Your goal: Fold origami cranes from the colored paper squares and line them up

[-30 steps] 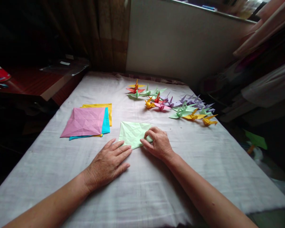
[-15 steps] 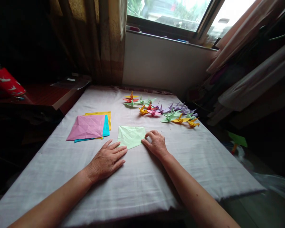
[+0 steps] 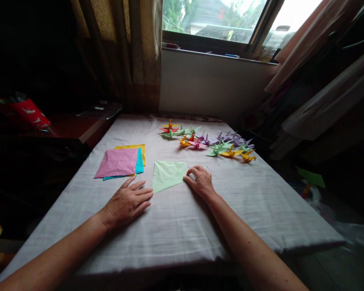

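A pale green sheet of origami paper (image 3: 168,174), marked with creases, lies on the cloth-covered table (image 3: 182,230). My left hand (image 3: 125,205) rests flat with its fingers spread, fingertips close to the sheet's near left corner. At the sheet's right edge, my right hand (image 3: 202,182) is curled, thumb and fingers pinching the paper. To the left is a loose stack of square papers, with a creased pink sheet (image 3: 117,162) on top and blue (image 3: 140,161) and yellow (image 3: 144,154) ones showing beneath.
Several folded paper cranes stand toward the back right, among them an orange crane (image 3: 248,156), a green crane (image 3: 217,148) and a pink crane (image 3: 196,144). A red container (image 3: 30,114) sits on a dark wooden surface at left. Hanging cloth (image 3: 318,101) lines the right side.
My left hand has slid left off the green sheet, uncovering its near left corner. My right hand stays at the right edge. The whole view has shifted slightly.
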`<state>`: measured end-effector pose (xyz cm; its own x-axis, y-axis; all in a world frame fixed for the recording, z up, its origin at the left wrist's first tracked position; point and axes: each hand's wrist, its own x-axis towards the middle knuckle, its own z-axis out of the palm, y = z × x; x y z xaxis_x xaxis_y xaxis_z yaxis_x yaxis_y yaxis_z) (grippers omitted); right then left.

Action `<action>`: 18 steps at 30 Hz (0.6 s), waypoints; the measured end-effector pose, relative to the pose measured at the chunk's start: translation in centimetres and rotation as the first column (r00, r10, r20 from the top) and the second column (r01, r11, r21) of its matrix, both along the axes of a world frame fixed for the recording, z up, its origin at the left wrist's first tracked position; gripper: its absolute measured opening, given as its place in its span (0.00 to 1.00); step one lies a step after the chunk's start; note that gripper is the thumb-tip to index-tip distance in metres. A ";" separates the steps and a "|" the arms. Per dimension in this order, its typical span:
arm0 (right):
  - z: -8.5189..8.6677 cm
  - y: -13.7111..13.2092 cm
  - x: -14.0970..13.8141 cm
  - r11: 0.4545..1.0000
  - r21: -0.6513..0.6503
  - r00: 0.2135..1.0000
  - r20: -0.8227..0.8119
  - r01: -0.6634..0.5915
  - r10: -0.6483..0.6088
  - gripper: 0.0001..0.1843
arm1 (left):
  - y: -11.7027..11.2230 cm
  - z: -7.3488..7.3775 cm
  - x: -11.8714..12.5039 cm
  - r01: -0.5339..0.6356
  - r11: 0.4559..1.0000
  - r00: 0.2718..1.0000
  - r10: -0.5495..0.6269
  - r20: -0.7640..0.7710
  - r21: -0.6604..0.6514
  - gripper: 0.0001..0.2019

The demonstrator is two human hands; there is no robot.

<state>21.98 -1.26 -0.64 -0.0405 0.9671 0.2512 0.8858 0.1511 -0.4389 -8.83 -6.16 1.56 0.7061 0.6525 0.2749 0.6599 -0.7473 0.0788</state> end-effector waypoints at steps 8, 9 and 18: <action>0.1 0.0 0.3 0.999 0.030 0.999 -0.017 -0.039 0.039 0.04 | 2.0 1.4 0.8 0.089 0.995 0.996 -0.089 0.006 -0.050 0.15; 0.1 0.0 0.3 0.998 0.041 0.999 -0.017 -0.040 0.041 0.05 | 2.4 1.6 0.9 0.101 0.993 0.995 -0.100 0.004 -0.068 0.15; 1.5 -3.6 -1.0 0.987 0.129 0.995 0.021 -0.096 0.094 0.10 | 9.2 2.1 3.6 -0.204 0.961 0.979 0.197 -0.056 -0.188 0.22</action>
